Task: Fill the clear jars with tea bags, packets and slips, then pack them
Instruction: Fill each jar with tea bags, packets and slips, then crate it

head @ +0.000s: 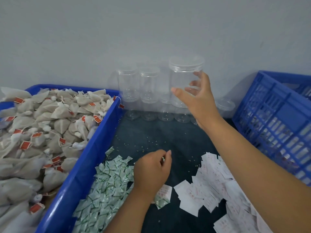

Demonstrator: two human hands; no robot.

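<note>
jar (181, 78) gripped by right hand (202, 101), left hand (151, 170) curls over packets (107, 180), hold unclear.

One clear jar (185, 78) upright, raised above stacked jars (148, 91); tea bags (50, 115) heaped left, packets (107, 182) centre, slips (215, 182) right

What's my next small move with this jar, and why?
Probably lower the jar to the mat and take off its lid: your right hand holds it raised, empty and capped, while your left hand seems to pinch a packet ready to go in.
</note>
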